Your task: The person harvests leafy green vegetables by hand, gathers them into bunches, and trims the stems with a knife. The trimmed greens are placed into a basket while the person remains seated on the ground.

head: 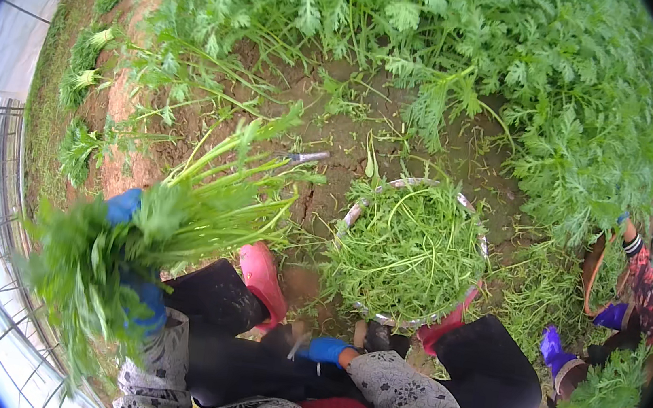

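My left hand (144, 298), in a blue glove, is shut on a large bunch of leafy greens (87, 260) at the left; the pale stems point up and right, and the leaves hang over the wrist. In front of my lap is my right hand (325, 349), also blue-gloved. Thin pale strips (297, 344) show by its fingertips; whether it grips them is unclear. A round basin (354, 213) heaped with loose cut greens (413, 245) stands between my pink shoes. On the soil above the left shoe lies a tool with a pale handle (309, 157), partly behind the stems.
Uncut leafy plants (399, 11) grow densely across the top and right. Several tied bunches (82, 78) lie along the left edge of the bed, beside a greenhouse wall (2, 54). At the far right a co-worker's patterned sleeve (647, 280) and purple boots (555, 354) show near more greens.
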A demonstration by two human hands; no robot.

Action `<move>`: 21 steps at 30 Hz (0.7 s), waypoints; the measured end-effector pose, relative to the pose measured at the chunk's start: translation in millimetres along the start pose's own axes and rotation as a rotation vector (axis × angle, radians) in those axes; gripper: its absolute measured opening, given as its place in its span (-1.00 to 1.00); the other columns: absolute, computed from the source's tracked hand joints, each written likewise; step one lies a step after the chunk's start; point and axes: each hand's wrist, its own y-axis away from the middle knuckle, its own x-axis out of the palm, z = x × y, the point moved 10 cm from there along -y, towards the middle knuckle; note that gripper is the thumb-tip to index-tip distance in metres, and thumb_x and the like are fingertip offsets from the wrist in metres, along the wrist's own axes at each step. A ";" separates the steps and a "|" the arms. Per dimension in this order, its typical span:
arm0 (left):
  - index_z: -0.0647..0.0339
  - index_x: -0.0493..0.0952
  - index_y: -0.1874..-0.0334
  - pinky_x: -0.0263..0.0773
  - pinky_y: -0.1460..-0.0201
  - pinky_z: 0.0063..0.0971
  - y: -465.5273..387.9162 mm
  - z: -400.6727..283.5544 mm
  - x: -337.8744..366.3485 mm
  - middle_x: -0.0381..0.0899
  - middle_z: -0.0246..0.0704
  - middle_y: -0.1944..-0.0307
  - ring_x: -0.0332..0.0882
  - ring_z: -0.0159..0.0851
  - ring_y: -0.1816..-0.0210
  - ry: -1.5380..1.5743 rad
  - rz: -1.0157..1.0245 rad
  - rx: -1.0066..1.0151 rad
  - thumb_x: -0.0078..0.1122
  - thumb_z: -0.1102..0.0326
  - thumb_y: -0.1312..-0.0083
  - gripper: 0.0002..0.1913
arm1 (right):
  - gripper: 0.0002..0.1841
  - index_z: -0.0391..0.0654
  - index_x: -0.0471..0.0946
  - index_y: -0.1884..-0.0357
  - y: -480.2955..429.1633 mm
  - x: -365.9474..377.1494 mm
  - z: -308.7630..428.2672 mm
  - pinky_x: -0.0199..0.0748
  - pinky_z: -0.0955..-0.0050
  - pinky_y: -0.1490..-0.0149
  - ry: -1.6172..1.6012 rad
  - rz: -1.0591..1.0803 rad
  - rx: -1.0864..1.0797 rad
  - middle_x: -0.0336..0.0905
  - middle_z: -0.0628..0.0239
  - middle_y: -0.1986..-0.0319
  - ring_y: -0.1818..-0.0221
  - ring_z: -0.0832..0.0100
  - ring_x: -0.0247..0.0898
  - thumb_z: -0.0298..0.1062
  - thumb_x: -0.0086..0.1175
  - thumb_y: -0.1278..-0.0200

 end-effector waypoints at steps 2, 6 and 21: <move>0.23 0.26 -0.35 0.24 -0.33 -0.33 6.7 -12.2 -1.2 0.29 -0.19 -0.30 0.24 -0.15 -0.32 -0.631 -0.048 0.229 -0.10 0.11 -0.45 -0.49 | -0.52 -0.08 0.68 0.24 4.3 -37.3 4.3 0.48 0.10 0.02 0.215 -0.059 0.052 0.65 0.03 0.23 0.13 -0.03 0.57 0.13 -0.08 -0.30; 0.21 0.35 -0.31 0.28 -0.31 -0.31 9.0 -10.0 7.8 0.37 -0.18 -0.27 0.35 -0.14 -0.25 -0.956 -0.031 0.206 0.07 0.40 -0.32 -0.52 | -0.94 -0.04 0.54 0.53 83.5 -143.0 58.0 0.41 0.19 0.43 0.701 -1.192 -0.064 0.50 0.18 0.58 0.51 0.17 0.49 -0.33 0.09 -0.01; 0.21 0.45 -0.23 0.43 -0.21 -0.32 16.8 -94.3 -8.4 0.49 -0.27 -0.19 0.48 -0.28 -0.15 -0.283 -0.133 0.285 0.18 0.44 -0.31 -0.58 | -0.73 -0.11 0.55 0.44 97.1 -169.2 97.5 0.50 0.14 0.36 0.450 -1.074 -0.017 0.59 0.06 0.51 0.46 0.03 0.56 -0.09 0.12 -0.16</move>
